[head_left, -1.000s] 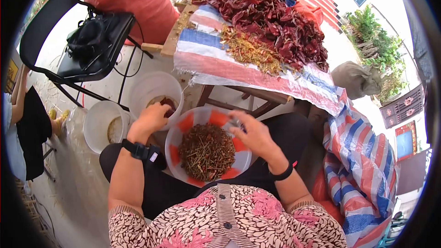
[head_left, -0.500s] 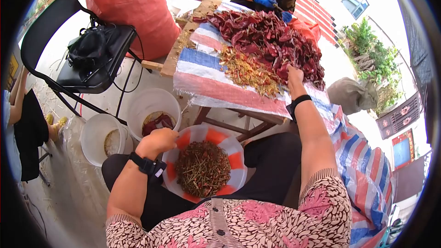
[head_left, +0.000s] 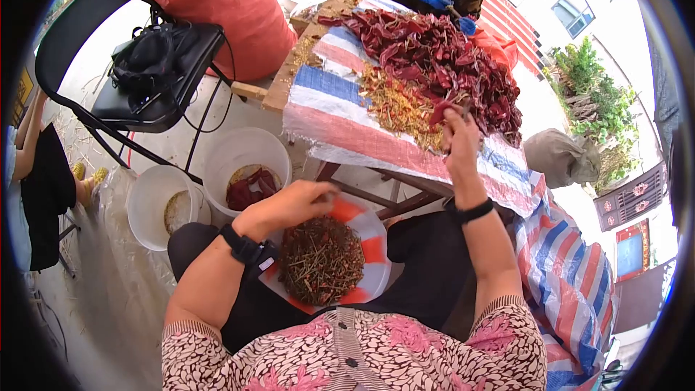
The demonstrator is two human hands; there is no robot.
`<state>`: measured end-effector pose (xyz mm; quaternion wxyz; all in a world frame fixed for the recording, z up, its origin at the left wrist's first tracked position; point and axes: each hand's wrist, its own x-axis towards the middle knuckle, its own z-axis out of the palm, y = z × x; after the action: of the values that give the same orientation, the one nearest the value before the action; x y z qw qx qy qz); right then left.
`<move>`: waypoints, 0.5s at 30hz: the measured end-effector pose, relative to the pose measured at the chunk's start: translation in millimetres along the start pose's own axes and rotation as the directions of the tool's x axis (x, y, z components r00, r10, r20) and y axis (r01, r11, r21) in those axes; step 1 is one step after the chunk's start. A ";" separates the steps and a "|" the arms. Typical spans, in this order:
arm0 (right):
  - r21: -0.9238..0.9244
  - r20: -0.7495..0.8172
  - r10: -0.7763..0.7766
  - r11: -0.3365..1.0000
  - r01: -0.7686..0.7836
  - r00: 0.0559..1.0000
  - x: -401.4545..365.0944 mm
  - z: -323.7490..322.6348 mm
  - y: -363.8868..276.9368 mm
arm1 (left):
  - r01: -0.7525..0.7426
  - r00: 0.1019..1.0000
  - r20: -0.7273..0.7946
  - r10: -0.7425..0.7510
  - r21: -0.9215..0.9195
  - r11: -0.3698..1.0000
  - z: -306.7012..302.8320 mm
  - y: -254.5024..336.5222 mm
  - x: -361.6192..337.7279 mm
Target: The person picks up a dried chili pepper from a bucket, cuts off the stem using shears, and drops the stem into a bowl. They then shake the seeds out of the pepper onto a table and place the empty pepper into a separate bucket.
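Dried red peppers (head_left: 434,51) lie heaped on a striped cloth (head_left: 326,112) over the table, with yellow seeds and bits (head_left: 397,105) beside them. My right hand (head_left: 461,137) is closed on a red pepper (head_left: 440,111) above the heap's near edge. Over the rim of a red-and-white basin (head_left: 373,246) hovers my left hand (head_left: 293,206), its fingers curled; whether they hold anything is too blurred to tell. Stems and fragments (head_left: 321,261) fill the basin between my legs. A white bucket (head_left: 246,166) left of it contains a few red peppers (head_left: 252,188).
Another bucket (head_left: 161,206) stands at the left. Beyond it are a black chair (head_left: 137,119) with a bag (head_left: 148,61) and a large red sack (head_left: 221,14). A co-worker in blue gloves (head_left: 434,0) works across the table. Striped sacking (head_left: 572,268) lies at the right.
My left hand has moved right and up, from beside the basin to over its rim. My right hand has lifted off the heap with a pepper.
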<state>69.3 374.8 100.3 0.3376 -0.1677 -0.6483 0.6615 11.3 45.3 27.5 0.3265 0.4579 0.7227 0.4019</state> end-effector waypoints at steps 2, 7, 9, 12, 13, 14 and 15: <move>0.072 0.258 0.124 0.987 -0.147 0.958 -60.3 21.3 3.0 | -0.181 0.982 -0.105 0.159 -0.259 0.949 9.9 8.6 4.2; 0.093 0.320 0.237 0.956 -0.279 0.917 -168.2 69.3 31.5 | -0.290 0.956 -0.237 0.172 -0.675 0.679 27.8 24.2 9.2; 0.075 0.304 0.180 0.974 -0.212 0.935 -182.0 76.7 38.8 | -0.148 0.985 -0.170 0.035 -0.719 0.679 22.8 19.3 8.6; -0.010 0.343 0.095 0.995 -0.097 0.935 -194.4 80.4 32.5 | -0.164 0.980 -0.192 0.047 -0.656 0.737 21.8 17.4 2.6; -0.029 0.362 0.072 0.997 -0.066 0.929 -197.3 80.4 30.6 | -0.169 0.976 -0.215 0.026 -0.684 0.710 20.7 20.9 -0.7; -0.083 0.371 0.114 0.993 -0.090 0.922 -199.3 76.3 27.4 | -0.180 0.974 -0.224 0.030 -0.686 0.705 19.6 21.0 -3.0; -0.138 0.378 0.158 0.984 -0.113 0.912 -200.9 68.0 23.4 | -0.190 0.972 -0.234 0.033 -0.689 0.700 17.5 19.5 -5.3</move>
<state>162.9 192.4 41.2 0.1461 -0.0973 -0.7254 0.6655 35.7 50.4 37.1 0.3758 0.2973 0.5139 0.7116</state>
